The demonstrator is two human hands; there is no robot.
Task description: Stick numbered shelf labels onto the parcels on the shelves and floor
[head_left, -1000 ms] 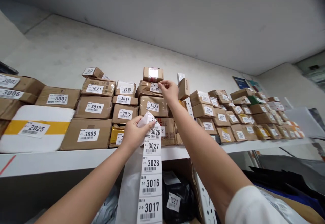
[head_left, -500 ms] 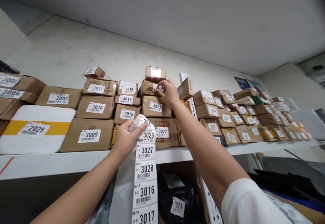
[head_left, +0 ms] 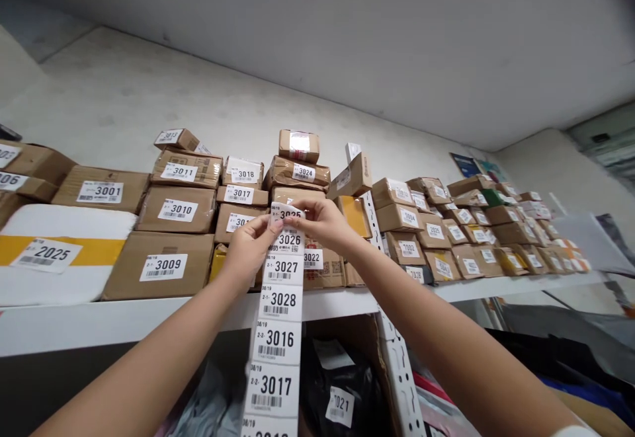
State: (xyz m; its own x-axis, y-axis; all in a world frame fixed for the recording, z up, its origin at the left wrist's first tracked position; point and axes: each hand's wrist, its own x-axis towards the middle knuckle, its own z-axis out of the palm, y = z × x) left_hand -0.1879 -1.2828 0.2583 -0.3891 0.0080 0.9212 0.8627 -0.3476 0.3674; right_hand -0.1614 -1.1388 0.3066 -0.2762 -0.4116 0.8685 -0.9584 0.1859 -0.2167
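A long strip of white number labels (head_left: 278,301) hangs down in front of the shelf, with 3025 at its top and 3026, 3027 and 3028 below. My left hand (head_left: 253,244) pinches the strip's left side near the top. My right hand (head_left: 322,222) has its thumb and fingers closed on the top label, close to my left thumb. Behind the hands stands a stack of cardboard boxes. The box labelled 3024 (head_left: 282,174) lies above a box partly hidden by my right hand, and a smaller taped box (head_left: 285,146) sits on top.
The white shelf (head_left: 149,318) carries many labelled boxes, including 3009 (head_left: 124,278) at left and 7002 (head_left: 393,245) at right. A white perforated post (head_left: 401,374) stands below. Under the shelf is a black bag (head_left: 347,381) labelled 7021.
My right hand has come down from the 3024 label on its box to the top of the strip. My left hand still holds the strip. The view has shifted slightly.
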